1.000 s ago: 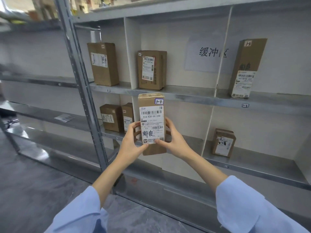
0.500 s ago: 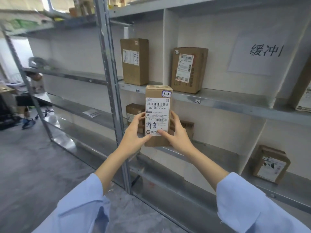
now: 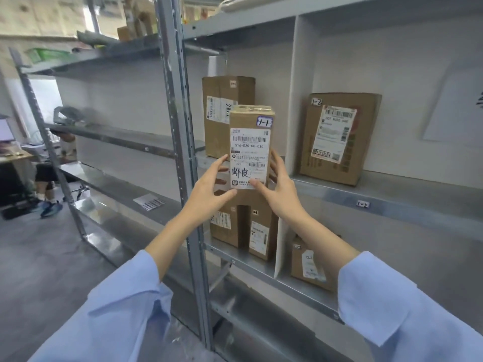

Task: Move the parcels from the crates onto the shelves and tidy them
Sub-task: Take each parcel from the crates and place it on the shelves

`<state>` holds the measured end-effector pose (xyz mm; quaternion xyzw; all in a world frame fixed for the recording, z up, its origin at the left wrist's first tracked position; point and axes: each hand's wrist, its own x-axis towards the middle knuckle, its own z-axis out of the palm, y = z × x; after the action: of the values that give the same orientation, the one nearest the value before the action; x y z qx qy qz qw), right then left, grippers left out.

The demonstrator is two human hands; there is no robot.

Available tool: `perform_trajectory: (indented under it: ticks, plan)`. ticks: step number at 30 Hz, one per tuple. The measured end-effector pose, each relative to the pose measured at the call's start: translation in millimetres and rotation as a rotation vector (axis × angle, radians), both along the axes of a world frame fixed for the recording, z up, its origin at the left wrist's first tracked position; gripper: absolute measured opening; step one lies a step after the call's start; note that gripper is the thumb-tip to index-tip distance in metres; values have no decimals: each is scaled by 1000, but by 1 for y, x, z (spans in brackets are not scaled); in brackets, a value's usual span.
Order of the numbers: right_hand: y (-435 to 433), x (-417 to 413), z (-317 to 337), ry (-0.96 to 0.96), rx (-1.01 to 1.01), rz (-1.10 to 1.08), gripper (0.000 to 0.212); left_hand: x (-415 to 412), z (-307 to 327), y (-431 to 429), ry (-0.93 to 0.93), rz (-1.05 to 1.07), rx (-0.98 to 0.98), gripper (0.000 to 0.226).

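I hold the parcel (image 3: 249, 150) upright at the shelf's (image 3: 418, 205) front edge, left hand (image 3: 209, 190) and right hand (image 3: 281, 189) both gripping its lower sides.

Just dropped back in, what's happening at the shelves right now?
A person in light blue sleeves holds a tall cardboard parcel upright in front of the metal shelving. The left hand and right hand grip its lower sides, with the label facing the camera. Its sticker reads 1-1. It has not yet been set down. Behind it, a brown parcel stands in the upper bay. The bay to the right holds a parcel marked 1-2.
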<state>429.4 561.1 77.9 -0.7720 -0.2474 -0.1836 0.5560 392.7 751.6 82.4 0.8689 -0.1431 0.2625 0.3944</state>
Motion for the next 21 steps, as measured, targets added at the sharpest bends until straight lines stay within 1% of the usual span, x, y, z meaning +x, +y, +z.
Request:
perform_trajectory:
  ticks: [3, 7, 9, 15, 19, 21]
  plan:
    - [9, 29, 8, -20, 21, -75, 86, 30, 2, 18, 17, 40, 76, 70]
    - [19, 67, 15, -30, 9, -186, 86, 63, 2, 36, -21, 161, 322, 61]
    - [24, 83, 18, -36, -15, -245, 85, 79, 2, 42, -37, 190, 393, 60]
    - [37, 120, 24, 12, -90, -410, 79, 134, 1, 60, -45, 126, 428, 59]
    - [44, 143, 27, 111, -181, -519, 78, 166, 3, 72, -83, 68, 452, 60]
    - [51, 151, 29, 151, -180, -531, 78, 177, 2, 79, -76, 36, 450, 60]
